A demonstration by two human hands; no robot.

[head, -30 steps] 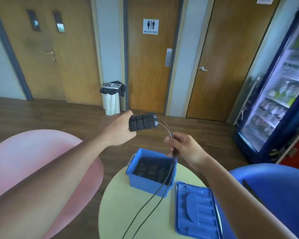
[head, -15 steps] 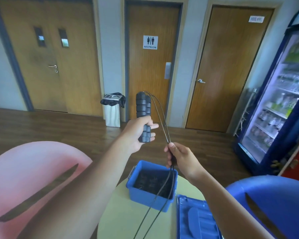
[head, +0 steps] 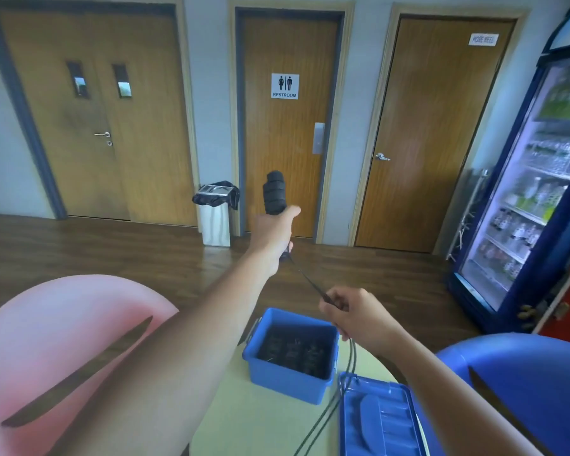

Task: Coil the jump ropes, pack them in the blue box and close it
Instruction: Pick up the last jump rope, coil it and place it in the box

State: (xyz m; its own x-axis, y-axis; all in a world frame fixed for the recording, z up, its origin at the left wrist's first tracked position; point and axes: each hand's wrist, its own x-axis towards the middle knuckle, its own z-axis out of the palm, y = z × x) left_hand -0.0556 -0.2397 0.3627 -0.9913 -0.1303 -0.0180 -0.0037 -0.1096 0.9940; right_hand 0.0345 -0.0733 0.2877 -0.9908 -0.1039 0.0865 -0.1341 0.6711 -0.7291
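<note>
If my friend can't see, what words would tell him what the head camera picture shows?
A person's left hand holds a jump rope's black handle upright, while the right hand pinches the rope, stretched tight between them. Below, an open blue box sits on a round table, its lid lying beside it.

Black jump rope handles (head: 274, 192) upright above open blue box (head: 290, 378), lid (head: 380, 419) beside it.

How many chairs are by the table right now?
2. A pink plastic chair stands left of the round pale table, a blue plastic chair to its right. Others may be out of frame.
</note>
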